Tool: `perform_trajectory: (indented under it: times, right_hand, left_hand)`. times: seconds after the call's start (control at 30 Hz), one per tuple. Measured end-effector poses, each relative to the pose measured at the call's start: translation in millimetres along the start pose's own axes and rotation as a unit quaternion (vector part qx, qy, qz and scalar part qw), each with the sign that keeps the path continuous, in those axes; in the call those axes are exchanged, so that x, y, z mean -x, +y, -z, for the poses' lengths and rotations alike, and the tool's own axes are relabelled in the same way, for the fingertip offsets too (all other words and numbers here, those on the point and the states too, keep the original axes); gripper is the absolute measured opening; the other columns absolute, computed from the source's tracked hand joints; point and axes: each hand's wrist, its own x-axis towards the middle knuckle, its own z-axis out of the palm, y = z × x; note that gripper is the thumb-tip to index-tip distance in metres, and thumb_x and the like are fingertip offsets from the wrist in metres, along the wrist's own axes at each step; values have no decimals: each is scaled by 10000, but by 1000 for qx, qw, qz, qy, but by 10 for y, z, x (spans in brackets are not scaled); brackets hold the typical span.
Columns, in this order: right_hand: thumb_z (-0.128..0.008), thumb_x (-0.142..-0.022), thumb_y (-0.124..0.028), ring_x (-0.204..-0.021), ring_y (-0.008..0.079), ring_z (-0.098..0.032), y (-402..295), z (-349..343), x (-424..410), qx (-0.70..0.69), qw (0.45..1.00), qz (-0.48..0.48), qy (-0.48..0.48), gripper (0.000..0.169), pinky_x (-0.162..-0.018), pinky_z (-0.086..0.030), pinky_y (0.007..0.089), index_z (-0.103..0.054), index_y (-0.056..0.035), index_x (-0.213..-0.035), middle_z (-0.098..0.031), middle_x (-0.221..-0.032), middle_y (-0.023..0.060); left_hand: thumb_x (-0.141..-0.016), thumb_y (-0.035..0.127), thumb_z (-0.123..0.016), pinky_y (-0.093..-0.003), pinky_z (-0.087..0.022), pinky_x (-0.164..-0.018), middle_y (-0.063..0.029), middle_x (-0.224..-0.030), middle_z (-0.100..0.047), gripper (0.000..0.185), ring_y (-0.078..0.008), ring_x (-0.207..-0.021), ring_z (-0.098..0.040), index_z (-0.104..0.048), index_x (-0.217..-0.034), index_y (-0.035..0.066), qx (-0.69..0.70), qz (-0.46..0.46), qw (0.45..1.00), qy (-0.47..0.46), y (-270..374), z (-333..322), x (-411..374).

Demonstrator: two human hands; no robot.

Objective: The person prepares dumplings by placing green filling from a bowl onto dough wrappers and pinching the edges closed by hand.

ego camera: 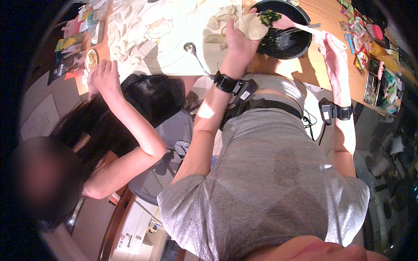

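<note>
On the fingers of my left hand (241,44) lies a round dough wrapper (253,27), near the left rim of a black bowl (294,49). My right hand (332,49) grips the pale handle of a pink spatula (284,23). Its pink end reaches over the bowl and meets a clump of chopped green filling (269,18) at the wrapper's right edge. Whether the clump rests on the wrapper or the spatula, I cannot tell. Metal chopsticks (302,28) lean across the bowl, partly behind the spatula. Folded dumplings (214,24) lie left of my left hand.
A metal spoon (192,52) lies on the pale printed mat (176,62), with several dumplings (122,36) at its left. Another person's hands (104,78) are at the table's left edge by a small dish (91,60). Blue scissors (349,42), packets and a wire rack (372,81) lie right.
</note>
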Motion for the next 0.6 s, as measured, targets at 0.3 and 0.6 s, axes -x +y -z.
perform_trajectory:
  times: [0.3,0.6]
  right_hand:
    - [-584,-887,-109,-808,111,-629,160,-300,188,211,966,143,38,214,-642,-457,213,-644,37,-1031,-682,-929,99]
    - [-584,-838,-27,-845,201,-632,131,-434,362,427,853,299,-35,118,-740,-490,270,-676,1,-906,-663,-985,111]
  left_hand:
    - [-987,387,-104,-393,-393,-1001,-142,-1142,-560,553,-261,-1119,-511,-478,-1204,43,-34,-30,999,23,-215,34,-95]
    - [-986,340,-154,-403,-391,-997,-147,-1155,-550,498,-272,-1119,-507,-471,-1221,38,-68,-60,996,28,-224,56,-171]
